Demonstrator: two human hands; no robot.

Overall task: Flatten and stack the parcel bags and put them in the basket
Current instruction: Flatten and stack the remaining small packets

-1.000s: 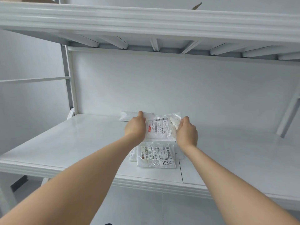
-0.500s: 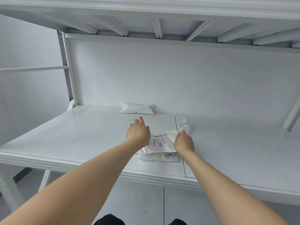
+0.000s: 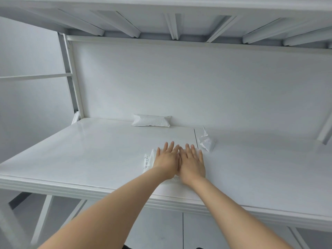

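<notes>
Two bare forearms reach forward from the lower edge of the view and meet over a low stack of white plastic parcel bags (image 3: pixel 148 161) lying on the white shelf (image 3: pixel 89 150), near its front edge. The left hand (image 3: pixel 166 161) and the right hand (image 3: pixel 192 164) lie palm down on top of the stack, side by side, with their inner edges touching.

Each grip is released. The left fingers (image 3: pixel 170 147) and the right fingers (image 3: pixel 193 150) are straight, slightly spread and pointing away from the person toward the white back panel (image 3: pixel 179 83). They press flat on the bags rather than curling round them. Both wrists sit low over the shelf, and the forearms slope up to them from below its front edge.

Most of the stack is hidden under the hands. A strip shows to the left of the left hand, carrying a printed label too small to read in full, and a sliver shows beneath the wrists.

A crumpled white plastic bag (image 3: pixel 206 142) stands apart, just beyond and to the right of the right hand, on the far side of a thin dark seam (image 3: pixel 195 139) in the shelf. A puffy white pillow-shaped parcel bag (image 3: pixel 151 120) rests well behind the hands, against the back panel. White slats (image 3: pixel 172 24) of an upper shelf run overhead.
</notes>
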